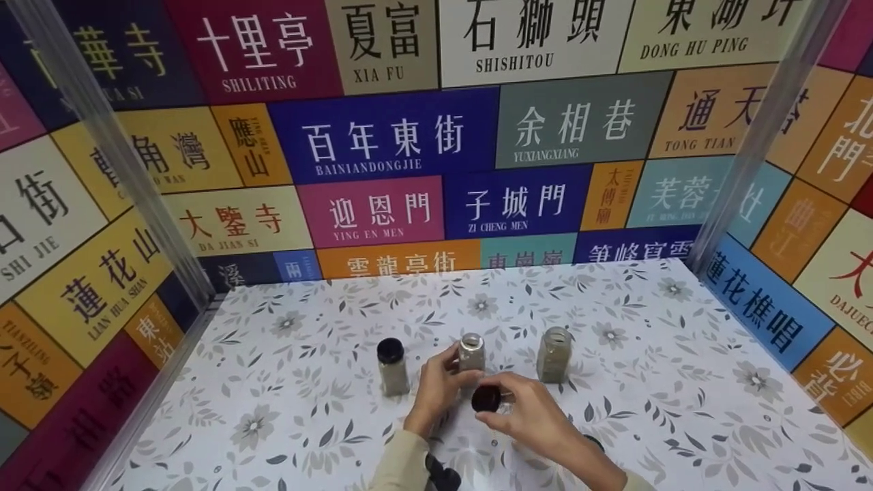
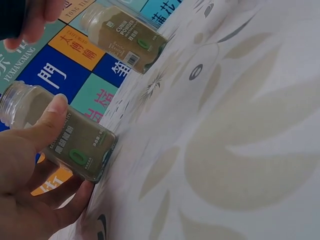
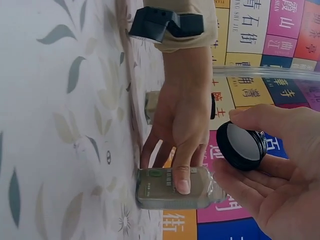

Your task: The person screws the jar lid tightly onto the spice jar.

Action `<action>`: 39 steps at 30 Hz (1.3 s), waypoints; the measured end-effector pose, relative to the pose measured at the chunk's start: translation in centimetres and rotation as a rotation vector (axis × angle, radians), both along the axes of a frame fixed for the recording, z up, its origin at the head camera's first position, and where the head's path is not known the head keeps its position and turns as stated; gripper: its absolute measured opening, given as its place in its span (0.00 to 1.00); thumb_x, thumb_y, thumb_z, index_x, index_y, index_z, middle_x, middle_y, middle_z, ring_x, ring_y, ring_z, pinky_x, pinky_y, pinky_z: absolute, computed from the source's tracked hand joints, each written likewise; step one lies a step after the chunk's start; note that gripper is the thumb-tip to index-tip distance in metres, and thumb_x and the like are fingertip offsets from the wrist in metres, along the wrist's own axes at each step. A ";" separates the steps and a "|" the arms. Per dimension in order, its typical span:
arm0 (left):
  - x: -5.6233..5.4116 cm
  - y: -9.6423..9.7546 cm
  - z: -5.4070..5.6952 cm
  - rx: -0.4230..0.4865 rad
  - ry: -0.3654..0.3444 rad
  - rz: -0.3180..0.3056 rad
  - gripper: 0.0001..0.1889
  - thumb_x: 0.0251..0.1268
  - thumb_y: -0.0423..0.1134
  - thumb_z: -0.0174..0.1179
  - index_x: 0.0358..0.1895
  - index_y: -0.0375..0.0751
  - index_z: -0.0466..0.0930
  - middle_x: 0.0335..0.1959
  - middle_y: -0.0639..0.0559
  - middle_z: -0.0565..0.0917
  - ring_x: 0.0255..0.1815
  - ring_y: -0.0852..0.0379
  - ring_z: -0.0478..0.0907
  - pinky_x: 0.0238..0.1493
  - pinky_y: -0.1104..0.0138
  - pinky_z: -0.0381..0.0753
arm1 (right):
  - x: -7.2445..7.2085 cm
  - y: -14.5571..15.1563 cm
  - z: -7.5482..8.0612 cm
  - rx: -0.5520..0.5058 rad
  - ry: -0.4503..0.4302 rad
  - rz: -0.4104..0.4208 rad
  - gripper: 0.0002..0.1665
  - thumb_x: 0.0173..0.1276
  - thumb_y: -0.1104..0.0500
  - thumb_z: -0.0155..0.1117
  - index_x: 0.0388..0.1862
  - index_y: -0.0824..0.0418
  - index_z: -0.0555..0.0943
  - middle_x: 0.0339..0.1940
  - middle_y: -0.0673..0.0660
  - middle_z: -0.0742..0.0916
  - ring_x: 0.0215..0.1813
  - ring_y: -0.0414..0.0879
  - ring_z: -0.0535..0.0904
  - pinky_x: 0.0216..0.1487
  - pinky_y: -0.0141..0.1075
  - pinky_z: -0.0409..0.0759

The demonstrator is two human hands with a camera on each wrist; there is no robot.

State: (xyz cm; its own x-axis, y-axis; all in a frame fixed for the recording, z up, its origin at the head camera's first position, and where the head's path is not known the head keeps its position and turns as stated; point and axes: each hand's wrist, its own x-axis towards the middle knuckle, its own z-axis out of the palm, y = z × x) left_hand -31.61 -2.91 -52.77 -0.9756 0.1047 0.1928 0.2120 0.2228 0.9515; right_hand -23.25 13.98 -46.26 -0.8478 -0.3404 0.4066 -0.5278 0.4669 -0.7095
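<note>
My left hand (image 1: 436, 389) grips a square glass spice jar (image 2: 82, 132) of grey-brown powder, standing uncapped on the table, thumb across its label. Close to the jar's open mouth, my right hand (image 1: 528, 412) pinches a black screw cap (image 3: 242, 145) between thumb and fingers, its pale inside showing in the right wrist view. To the right stands a second uncapped jar (image 1: 555, 356), labelled cumin powder in the left wrist view. On the left is a similar jar (image 1: 393, 375) with its black cap on.
A patterned white cloth (image 1: 286, 368) with grey leaves and flowers covers the table. Behind it rises a wall of coloured name signs (image 1: 382, 136). Clear upright posts (image 1: 743, 150) stand at the back corners. A dark round thing (image 1: 593, 443) shows partly behind my right wrist.
</note>
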 end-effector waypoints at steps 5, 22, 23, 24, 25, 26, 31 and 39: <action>0.0 0.0 -0.1 -0.042 0.027 0.012 0.30 0.56 0.29 0.71 0.65 0.33 0.76 0.58 0.33 0.83 0.55 0.40 0.85 0.55 0.60 0.86 | -0.9 -0.1 0.7 -0.070 -0.101 0.005 0.29 0.61 0.58 0.75 0.60 0.66 0.80 0.52 0.61 0.87 0.49 0.51 0.86 0.50 0.33 0.87; -0.1 -0.1 -0.2 0.010 -0.015 -0.013 0.29 0.58 0.26 0.68 0.66 0.37 0.76 0.61 0.36 0.82 0.57 0.42 0.84 0.54 0.66 0.85 | -4.3 -2.0 0.5 -0.314 0.044 -0.118 0.22 0.55 0.60 0.79 0.50 0.61 0.87 0.50 0.53 0.89 0.54 0.48 0.85 0.55 0.31 0.84; 0.0 -0.1 -0.1 0.019 -0.018 -0.013 0.30 0.57 0.26 0.69 0.66 0.37 0.76 0.61 0.36 0.82 0.57 0.42 0.84 0.55 0.65 0.85 | -4.4 -2.1 0.5 -0.317 0.044 -0.136 0.22 0.54 0.60 0.79 0.50 0.60 0.87 0.51 0.53 0.89 0.54 0.48 0.86 0.56 0.31 0.84; 0.0 -0.1 -0.1 0.034 -0.025 -0.012 0.31 0.56 0.26 0.69 0.67 0.36 0.75 0.62 0.36 0.81 0.58 0.42 0.84 0.56 0.64 0.85 | -4.6 -2.2 0.5 -0.318 0.044 -0.157 0.22 0.54 0.59 0.80 0.49 0.59 0.88 0.51 0.52 0.89 0.54 0.48 0.86 0.56 0.31 0.84; 0.1 -0.1 -0.1 0.040 -0.022 -0.014 0.32 0.56 0.27 0.70 0.67 0.35 0.74 0.63 0.36 0.80 0.58 0.42 0.84 0.57 0.63 0.84 | -4.7 -2.3 0.6 -0.317 0.044 -0.178 0.22 0.53 0.59 0.80 0.49 0.58 0.88 0.51 0.52 0.89 0.53 0.48 0.86 0.56 0.31 0.84; 0.1 -0.1 -0.1 0.041 -0.021 -0.014 0.32 0.56 0.29 0.71 0.67 0.35 0.74 0.64 0.35 0.79 0.58 0.42 0.84 0.57 0.62 0.84 | -4.8 -2.3 0.6 -0.318 0.038 -0.195 0.22 0.53 0.58 0.81 0.49 0.58 0.88 0.51 0.52 0.89 0.53 0.48 0.87 0.56 0.32 0.84; -0.1 0.0 -0.3 -0.002 0.013 -0.010 0.32 0.57 0.33 0.72 0.67 0.36 0.74 0.64 0.36 0.79 0.57 0.42 0.84 0.57 0.60 0.85 | -5.5 -2.5 0.3 -0.314 -0.009 -0.249 0.23 0.53 0.54 0.81 0.49 0.57 0.88 0.53 0.51 0.90 0.58 0.49 0.85 0.60 0.37 0.83; 0.1 -0.1 -0.4 -0.033 0.018 0.010 0.34 0.58 0.33 0.71 0.68 0.32 0.71 0.66 0.34 0.77 0.58 0.40 0.83 0.59 0.57 0.84 | -6.5 -2.9 -0.5 -0.287 0.027 -0.286 0.20 0.55 0.55 0.79 0.47 0.59 0.89 0.53 0.53 0.90 0.59 0.50 0.85 0.62 0.44 0.82</action>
State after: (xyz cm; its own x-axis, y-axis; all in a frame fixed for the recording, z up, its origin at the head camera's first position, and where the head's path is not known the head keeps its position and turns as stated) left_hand -31.55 -2.98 -53.15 -0.9731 0.1018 0.2067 0.2264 0.2557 0.9399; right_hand -29.73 11.06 -46.73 -0.8795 0.0386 0.4743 -0.4255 0.3826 -0.8201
